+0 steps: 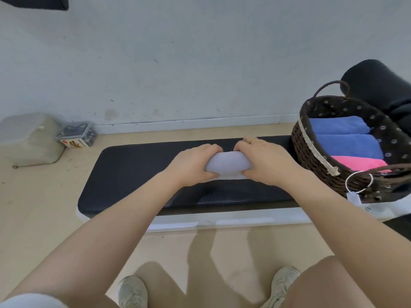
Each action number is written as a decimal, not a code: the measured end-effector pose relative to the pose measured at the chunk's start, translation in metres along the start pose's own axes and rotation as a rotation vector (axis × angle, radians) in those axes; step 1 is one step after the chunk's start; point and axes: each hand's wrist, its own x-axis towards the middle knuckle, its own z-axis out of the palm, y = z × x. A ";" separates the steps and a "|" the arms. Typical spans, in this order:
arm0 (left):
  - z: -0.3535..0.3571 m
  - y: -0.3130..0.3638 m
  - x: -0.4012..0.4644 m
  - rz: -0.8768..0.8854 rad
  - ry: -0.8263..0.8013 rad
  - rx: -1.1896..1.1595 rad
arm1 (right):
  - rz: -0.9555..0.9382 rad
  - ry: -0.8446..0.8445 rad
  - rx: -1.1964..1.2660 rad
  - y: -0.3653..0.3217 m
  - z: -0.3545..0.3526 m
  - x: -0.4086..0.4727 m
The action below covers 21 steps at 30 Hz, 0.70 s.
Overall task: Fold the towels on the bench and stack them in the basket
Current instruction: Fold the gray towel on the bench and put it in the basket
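A folded white towel (225, 163) lies on the middle of the black bench (129, 170). My left hand (193, 164) grips its left end and my right hand (264, 161) grips its right end, fingers curled over the far edge and thumbs under the near edge. At the bench's right end stands a dark wicker basket (311, 150). Inside it lie two folded blue towels (347, 145) and a pink towel (360, 163), side by side.
A white tag on a loop (355, 192) hangs from the basket's front. A black cushion (378, 85) sits behind the basket. On the floor at left are a pale plastic container (31, 138) and a small clear box (76, 135). A wall runs behind the bench.
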 end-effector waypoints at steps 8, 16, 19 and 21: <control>-0.002 0.056 0.019 -0.277 0.233 -1.001 | 0.225 0.105 0.658 0.079 -0.038 -0.043; 0.005 0.132 0.119 -0.301 0.159 -1.383 | 0.573 0.305 1.510 0.186 -0.059 -0.057; 0.017 0.163 0.164 -0.069 0.182 -1.022 | 0.727 0.334 1.487 0.231 -0.055 -0.050; 0.029 0.179 0.192 0.087 0.183 -0.766 | 0.844 0.371 1.366 0.260 -0.049 -0.042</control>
